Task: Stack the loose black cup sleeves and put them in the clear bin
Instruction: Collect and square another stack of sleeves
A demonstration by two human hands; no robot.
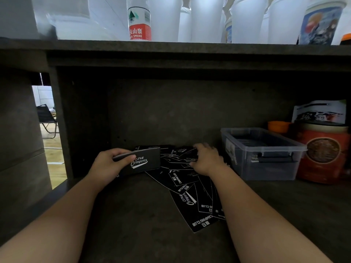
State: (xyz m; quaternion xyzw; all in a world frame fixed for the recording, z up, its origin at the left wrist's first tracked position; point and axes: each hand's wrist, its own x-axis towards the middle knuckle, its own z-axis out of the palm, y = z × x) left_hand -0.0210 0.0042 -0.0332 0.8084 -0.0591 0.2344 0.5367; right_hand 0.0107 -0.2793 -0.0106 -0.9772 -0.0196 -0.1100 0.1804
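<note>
My left hand (108, 164) grips a small stack of black cup sleeves (142, 161) printed "Club Camping", held just above the dark shelf. Several loose black sleeves (191, 198) lie scattered on the shelf between my arms. My right hand (206, 159) reaches into the far part of that pile, fingers curled over a loose sleeve (187, 151); whether it grips the sleeve is unclear. The clear bin (266, 160) stands to the right of my right hand, with dark sleeves visible inside.
A red round tin (322, 154), an orange cup (278, 126) and a printed bag (320, 112) stand right of the bin. The upper shelf (171, 48) overhangs, holding a water bottle (139, 21) and white cups. A side panel (60, 120) borders the left.
</note>
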